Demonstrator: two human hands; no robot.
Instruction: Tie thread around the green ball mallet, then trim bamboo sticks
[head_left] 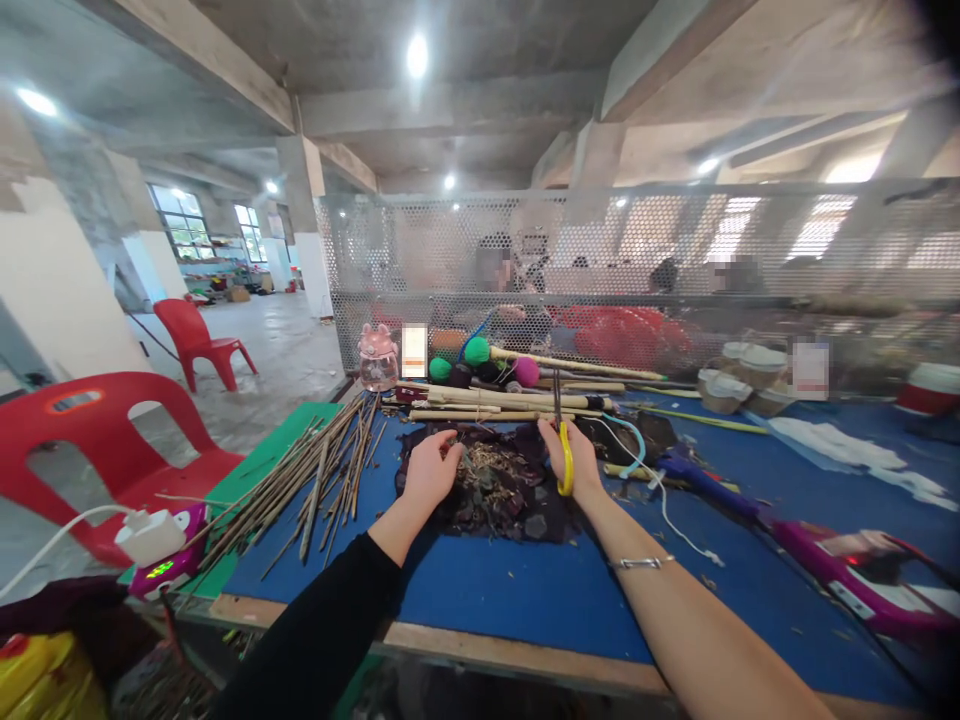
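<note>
My right hand (571, 455) is closed on yellow-handled scissors (562, 440), whose blades point up and away from me. My left hand (431, 468) rests with curled fingers on a dark pile of dried scraps and twigs (499, 490) lying on a dark cloth on the blue table (525, 590); it seems to pinch something small that I cannot make out. The left arm wears a black sleeve, and a thin bracelet (641, 563) sits on the right wrist.
A bundle of thin sticks (315, 480) lies at left. Longer sticks with coloured balls (480, 352) lie behind the pile, beside a pink-lidded jar (377, 358). A purple tool with a cord (840, 560) lies at right. Red chairs (105, 440) stand at left. People sit behind a mesh screen (637, 240).
</note>
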